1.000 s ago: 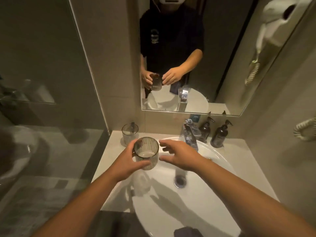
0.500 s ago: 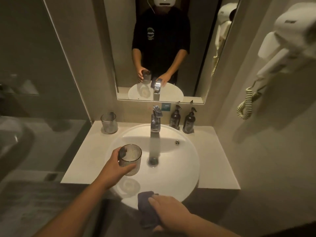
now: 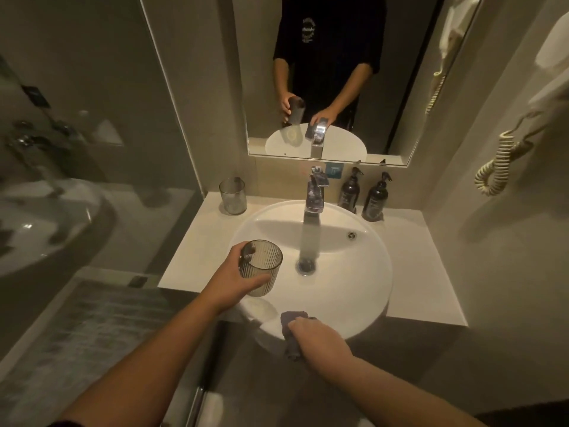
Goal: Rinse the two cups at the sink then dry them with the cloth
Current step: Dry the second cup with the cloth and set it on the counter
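Note:
My left hand (image 3: 229,280) grips a ribbed grey glass cup (image 3: 261,268), held upright over the left side of the round white sink (image 3: 363,291). A second clear cup (image 3: 233,195) stands on the counter at the back left, beside the wall. At the sink's near rim my right hand (image 3: 318,337) closes on a dark grey cloth (image 3: 292,322) that hangs over the rim. The chrome tap (image 3: 314,200) stands behind the basin; a blurred stream falls from it to the drain (image 3: 305,266).
Two dark pump bottles (image 3: 361,194) stand on the white counter (image 3: 431,272) right of the tap. A mirror (image 3: 400,87) hangs above. A wall hairdryer with a coiled cord (image 3: 495,171) is on the right wall. A glass partition (image 3: 92,118) stands left.
My right hand left the cup, dropped to the sink's near rim and took hold of the cloth. My left hand keeps the cup, which now sits lower over the basin's left side.

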A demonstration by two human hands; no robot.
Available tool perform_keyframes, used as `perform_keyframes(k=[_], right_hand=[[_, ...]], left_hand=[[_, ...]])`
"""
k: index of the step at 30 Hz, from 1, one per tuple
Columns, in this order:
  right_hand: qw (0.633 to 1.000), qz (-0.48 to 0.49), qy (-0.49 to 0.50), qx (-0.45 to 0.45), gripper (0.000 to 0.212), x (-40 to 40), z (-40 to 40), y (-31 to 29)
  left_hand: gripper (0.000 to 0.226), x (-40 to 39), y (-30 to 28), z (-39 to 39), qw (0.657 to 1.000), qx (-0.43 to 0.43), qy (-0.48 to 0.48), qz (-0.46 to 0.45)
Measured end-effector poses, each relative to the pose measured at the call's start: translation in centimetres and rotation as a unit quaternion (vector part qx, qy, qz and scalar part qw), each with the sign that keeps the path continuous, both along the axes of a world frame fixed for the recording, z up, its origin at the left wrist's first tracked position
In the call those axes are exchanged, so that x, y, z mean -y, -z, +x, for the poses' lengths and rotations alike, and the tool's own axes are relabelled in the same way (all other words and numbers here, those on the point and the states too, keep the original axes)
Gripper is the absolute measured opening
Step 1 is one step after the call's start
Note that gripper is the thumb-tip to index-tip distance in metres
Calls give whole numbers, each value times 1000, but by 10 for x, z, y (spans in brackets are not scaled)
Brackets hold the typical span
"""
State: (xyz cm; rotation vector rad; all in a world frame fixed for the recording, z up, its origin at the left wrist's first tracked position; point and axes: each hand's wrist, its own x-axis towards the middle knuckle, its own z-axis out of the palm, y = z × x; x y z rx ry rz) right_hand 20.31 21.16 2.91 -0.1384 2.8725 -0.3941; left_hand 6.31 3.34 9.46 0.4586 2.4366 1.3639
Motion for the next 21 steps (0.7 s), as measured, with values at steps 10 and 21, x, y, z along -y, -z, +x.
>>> perform_keyframes(k=[10, 21], right_hand=[[906, -367, 209, 23, 24, -51, -23, -131], [990, -54, -106, -82, 34, 3, -42, -225]], left_hand=[[82, 20, -19, -3, 997, 11, 68, 19], [74, 20, -72, 4, 974, 7, 222, 40]])
